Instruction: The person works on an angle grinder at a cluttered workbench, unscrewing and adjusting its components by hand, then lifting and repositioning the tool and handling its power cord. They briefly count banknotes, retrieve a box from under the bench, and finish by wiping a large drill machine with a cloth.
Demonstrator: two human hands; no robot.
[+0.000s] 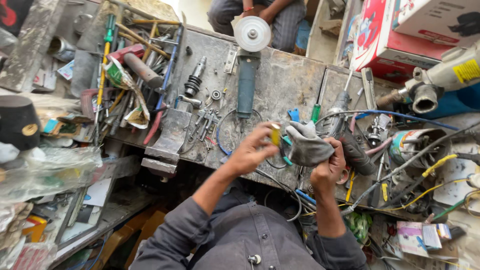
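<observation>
My left hand (250, 150) pinches a small yellow part (275, 134) between thumb and fingers, just over the front edge of the metal workbench (290, 80). My right hand (330, 167) grips a crumpled grey cloth (306, 145) that sits right beside the yellow part. Both hands are close together, above a loop of thin cables. My dark grey sleeves fill the lower middle of the view.
An angle grinder (248, 65) lies on the bench beyond my hands. A heap of screwdrivers and pliers (135, 65) lies at the left, a small vise (167, 140) at the edge. Cardboard boxes (400, 35), a drill body (440, 80) and tangled wires crowd the right. Another person sits behind the bench.
</observation>
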